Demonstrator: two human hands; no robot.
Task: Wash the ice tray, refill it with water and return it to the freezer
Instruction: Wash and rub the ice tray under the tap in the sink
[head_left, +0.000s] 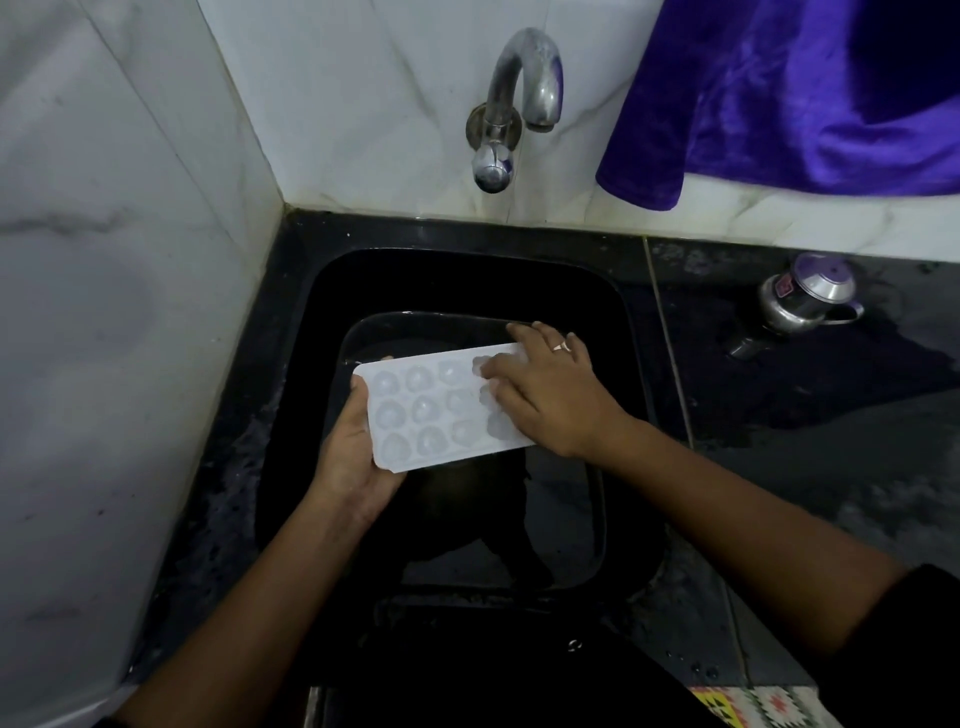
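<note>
The ice tray (431, 410) is held in the air over the sink (322, 291), above a dark tub (597, 519) of water that sits inside it, probably so that drips and rinse water fall back in rather than onto the counter (779, 415). The left hand (353, 457) cups the tray's left end from below, fingers curled under and thumb clamped over the edge, which steadies it level with the cups facing up. The right hand (550, 395) lies on the right end with fingers spread nearly straight, pressing on the cups there and grasping nothing; this looks like rubbing them clean by hand. The tap (519, 88) hangs over the back of the sink (no stream shows from it). A purple cloth (779, 93) hangs on the wall, and a lidded steel pot (805, 296) stands on the counter, well apart from the work. Refilling seems not yet begun.
</note>
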